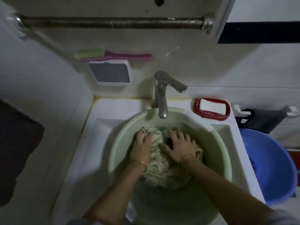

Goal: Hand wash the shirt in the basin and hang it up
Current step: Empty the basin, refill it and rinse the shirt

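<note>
Both hands, left hand (pixel 141 147) and right hand (pixel 180 146), press flat, ungripping, on the shirt (pixel 159 166) mid-basin (pixel 113 153), probably dunking it.

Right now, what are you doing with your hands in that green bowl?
A person is hand washing a crumpled cream shirt in a pale green plastic basin set in the white sink. The left hand and right hand both press down flat on the wet cloth, fingers spread. The metal tap above is not running. A white soap bar sits in a red dish nearby.
</note>
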